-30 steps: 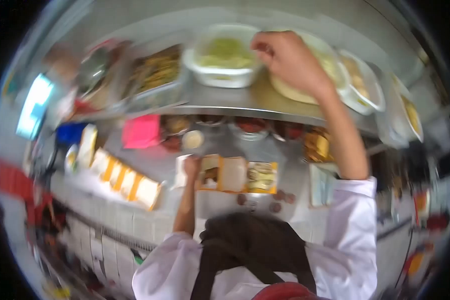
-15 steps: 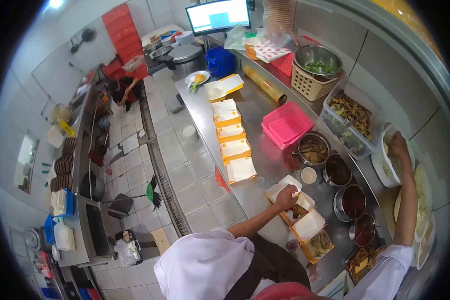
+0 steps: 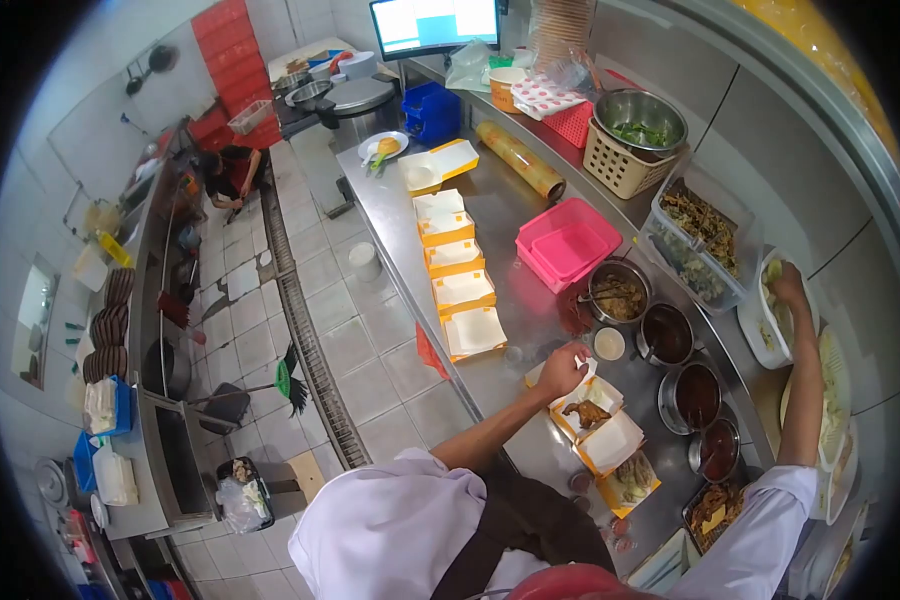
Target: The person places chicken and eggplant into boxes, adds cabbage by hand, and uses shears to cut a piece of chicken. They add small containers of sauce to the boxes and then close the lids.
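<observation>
Head view question: what are the two hands actually on?

Reply: left hand (image 3: 562, 370) is down at the steel counter (image 3: 500, 225), fingers curled tight round the white lid flap of an open yellow-and-white cardboard box (image 3: 600, 393). That box sits right in front of the person, with a brown fried chicken piece (image 3: 588, 412) inside and two more open boxes just beside it, toward the body.

Follow-up: ok, and the other one?

Reply: right hand (image 3: 788, 285) is stretched way out into a white plastic tub (image 3: 753, 335) of pale green slices, up behind the row of round steel sauce pots (image 3: 698, 395). Fingers are bunched and pointing down, touching the food, but honestly can't tell if they've got a slice pinched or not. Small white cup (image 3: 608, 344) sits between the left hand and the nearest pot.
</observation>
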A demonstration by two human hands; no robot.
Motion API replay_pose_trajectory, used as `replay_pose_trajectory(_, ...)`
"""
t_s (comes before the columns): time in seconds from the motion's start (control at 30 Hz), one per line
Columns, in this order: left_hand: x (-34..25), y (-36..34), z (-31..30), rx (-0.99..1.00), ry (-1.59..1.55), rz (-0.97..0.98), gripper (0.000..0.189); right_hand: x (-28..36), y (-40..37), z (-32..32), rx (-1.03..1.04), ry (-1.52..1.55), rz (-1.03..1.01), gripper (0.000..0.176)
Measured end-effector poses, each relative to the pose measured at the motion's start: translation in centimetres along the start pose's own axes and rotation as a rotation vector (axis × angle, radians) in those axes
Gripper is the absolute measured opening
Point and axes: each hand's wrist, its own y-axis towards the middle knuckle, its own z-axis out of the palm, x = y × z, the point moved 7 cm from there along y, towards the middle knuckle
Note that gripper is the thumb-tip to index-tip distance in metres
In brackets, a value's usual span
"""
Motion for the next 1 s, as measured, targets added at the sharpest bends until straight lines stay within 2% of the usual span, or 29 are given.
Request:
replay_pose_trajectory(0.03, -0.3, 0.2, -0.2, 0.021, 0.025, -0.012, 0.021, -0.5, 0.5, 0.3, -0.004, 0.008, -0.005, 0.047)
replay_pose_trajectory(0.1, -1.2, 0.4, -0.6, 0.022, 0.006, -0.011, 0.02, -1.1, 1.6, 0.8, -0.143, -0.009, -0.108, 0.049)
replay_pose_trajectory(0.2, -2.3, 0.3, -0.7, 0.014, -0.016, 0.025, 0.02, -1.6, 1.8, 1.0, -0.08, 0.051, -0.126, 0.046)
replay_pose_trajectory(0.3, -2.8, 1.5, -1.0, -0.049, 0.004, 0.132, 0.019, -7.8, 7.5, 3.5, 0.008, -0.114, -0.108, 0.056)
replay_pose_trajectory(0.33, -2.9, 1.4, -0.8, -0.082, 0.012, 0.185, 0.016, -5.1, 5.8, 0.7, -0.044, -0.138, -0.163, 0.055)
replay_pose_trajectory(0.37, -3.9, 1.7, -1.5, -0.089, -0.067, 0.371, 0.013, -6.4, 6.8, -1.2, -0.266, -0.297, -0.129, 0.049)
replay_pose_trajectory(0.4, -4.0, 2.2, -1.9, -0.103, -0.159, 0.44, 0.015, -8.1, 6.1, -4.4, -0.326, 0.059, -0.103, 0.045)
replay_pose_trajectory(0.43, -4.2, 2.6, -2.1, 0.017, -0.274, 0.341, 0.019, -2.6, -0.7, -8.3, -0.506, 0.248, -0.167, 0.04)
replay_pose_trajectory(0.47, -8.5, 2.0, -3.7, -0.053, -0.106, 0.485, 0.02, 3.4, -8.2, -12.3, -0.68, 0.42, -0.262, 0.042)
replay_pose_trajectory(0.5, -7.7, 2.5, -3.2, -0.012, -0.399, 0.529, 0.018, 6.7, -12.3, -12.6, -0.643, 0.512, -0.137, 0.033)
replay_pose_trajectory(0.53, -10.8, 1.6, -3.7, 0.055, -0.267, 0.241, 0.019, 9.9, -16.6, -12.7, -0.61, 0.607, -0.008, 0.029)
replay_pose_trajectory(0.57, -11.3, 1.6, -3.2, 0.103, -0.342, 0.171, 0.023, 13.2, -21.1, -12.9, -0.581, 0.699, 0.121, 0.031)
replay_pose_trajectory(0.6, -12.3, 1.4, -2.7, 0.173, -0.329, 0.207, 0.029, 15.0, -23.7, -10.1, -0.568, 0.939, -0.004, 0.023)
replay_pose_trajectory(0.63, -12.7, 1.0, -1.8, 0.268, -0.452, 0.166, 0.034, 13.7, -24.3, -6.5, -0.462, 0.536, -0.015, 0.022)
replay_pose_trajectory(0.7, -13.9, 0.3, 0.3, 0.454, -0.671, 0.1, 0.039, 17.6, -26.9, 2.7, -0.072, 1.03, -0.201, 0.017)
replay_pose_trajectory(0.73, -13.5, 0.2, 1.3, 0.468, -0.675, 0.091, 0.039, 18.7, -27.4, 5.7, 0.014, 0.93, -0.278, 0.018)
replay_pose_trajectory(0.77, -12.7, -0.1, 2.7, 0.466, -0.643, 0.064, 0.039, 18.6, -27.8, 9.8, 0.005, 0.888, -0.302, 0.015)
replay_pose_trajectory(0.8, -11.4, 0.0, 3.7, 0.461, -0.609, 0.036, 0.04, 18.8, -28.0, 13.0, 0.054, 1.0, -0.317, 0.02)
replay_pose_trajectory(0.83, -9.5, 0.2, 4.5, 0.469, -0.609, 0.03, 0.04, 18.1, -27.8, 15.8, 0.13, 1.014, -0.194, 0.018)
replay_pose_trajectory(0.87, -6.5, 0.5, 5.2, 0.446, -0.472, 0.028, 0.038, 17.2, -27.5, 18.5, 0.204, 1.025, -0.073, 0.017)
replay_pose_trajectory(0.93, -2.9, 0.3, 5.9, 0.39, -0.248, -0.017, 0.029, 15.5, -26.7, 23.3, 0.242, 1.059, -0.052, 0.015)
replay_pose_trajectory(1.0, 0.4, 0.2, 7.4, 0.386, -0.177, -0.041, 0.028, 13.6, -25.6, 28.1, 0.28, 1.089, -0.028, 0.013)
